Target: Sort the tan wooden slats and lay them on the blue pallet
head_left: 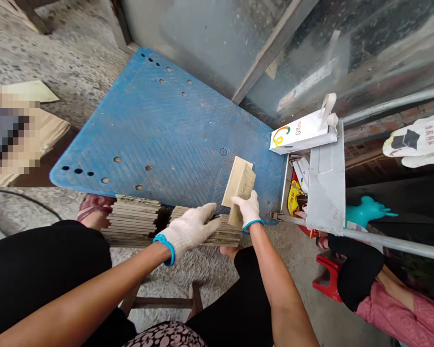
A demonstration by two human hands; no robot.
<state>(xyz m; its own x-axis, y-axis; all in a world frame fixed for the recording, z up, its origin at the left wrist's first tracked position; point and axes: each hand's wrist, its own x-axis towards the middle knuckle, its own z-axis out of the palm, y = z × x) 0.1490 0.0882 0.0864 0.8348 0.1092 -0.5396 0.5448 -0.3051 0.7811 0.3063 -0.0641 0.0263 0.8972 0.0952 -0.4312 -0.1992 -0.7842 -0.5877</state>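
My left hand (192, 230), in a white knit glove with a blue cuff, reaches over a row of thin, pale flat slabs (222, 232) at the near edge of a blue plastic platform. Its fingers are stretched out, with the thumb apart. A few pale rectangular slabs (237, 182) are in my right hand (248, 208), gloved the same way, its fingers closed around their near part. They lie overlapping and slightly fanned above the platform. Left of my left hand stands another row of slabs (132, 219), packed on edge. The exact material of the slabs cannot be made out.
The blue platform (173, 130) spreads out ahead, against a metal-framed panel (202, 38). On the right, a white paper bag (304, 136) rests by a grey metal drawer (325, 183) with packets inside. Another person's dark-clothed leg (359, 262) and a red stool (329, 278) are farther right.
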